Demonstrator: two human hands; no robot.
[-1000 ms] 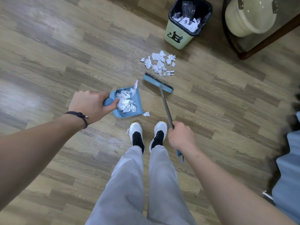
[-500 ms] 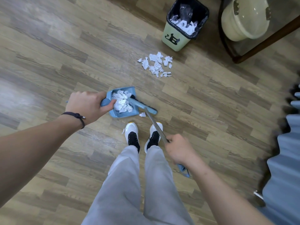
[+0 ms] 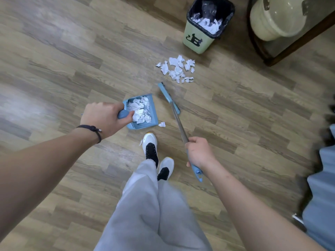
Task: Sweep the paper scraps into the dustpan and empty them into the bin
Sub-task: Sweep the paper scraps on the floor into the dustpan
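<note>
My left hand grips the handle of a blue dustpan, which holds a heap of crumpled white paper. My right hand grips the metal shaft of a blue broom, whose head lies on the floor just right of the pan, apart from it. A pile of paper scraps lies on the wood floor beyond the broom head. One stray scrap sits by the pan's lower right corner, another small scrap beside my left shoe. The green bin, lined in black, holds white paper.
A pale round tub stands under a dark wooden frame at the top right, just right of the bin. Blue-grey fabric fills the right edge. My legs and shoes stand below the dustpan.
The broom head has swung out of the dustpan to the right and now lies on the floor beside it. The dustpan stays in place. My right foot has stepped back.
</note>
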